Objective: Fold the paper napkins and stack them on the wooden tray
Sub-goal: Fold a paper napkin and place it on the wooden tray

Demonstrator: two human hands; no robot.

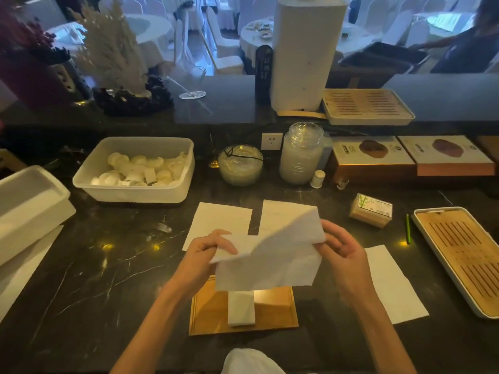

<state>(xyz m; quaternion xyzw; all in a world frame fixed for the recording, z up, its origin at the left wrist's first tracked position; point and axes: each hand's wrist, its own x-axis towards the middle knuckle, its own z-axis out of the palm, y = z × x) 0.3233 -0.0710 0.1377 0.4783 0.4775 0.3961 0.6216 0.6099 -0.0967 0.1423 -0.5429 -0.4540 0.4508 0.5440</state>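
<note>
Both my hands hold one white paper napkin (272, 255) in the air above the counter. My left hand (208, 252) pinches its left edge and my right hand (337, 247) pinches its right corner; the sheet is partly folded over. Below it lies a small wooden tray (278, 311) with one folded napkin (241, 309) on it. Flat unfolded napkins lie on the dark counter: one behind my left hand (218, 220), one behind the held sheet (280, 211), one to the right (391, 284).
A slatted wooden tray in a white rim (459, 255) sits at the right edge, with a green pen (408, 229) and a small tissue pack (371, 210) beside it. Behind are a white tub of cups (135, 171), a glass bowl (240, 164) and a jar (301, 153).
</note>
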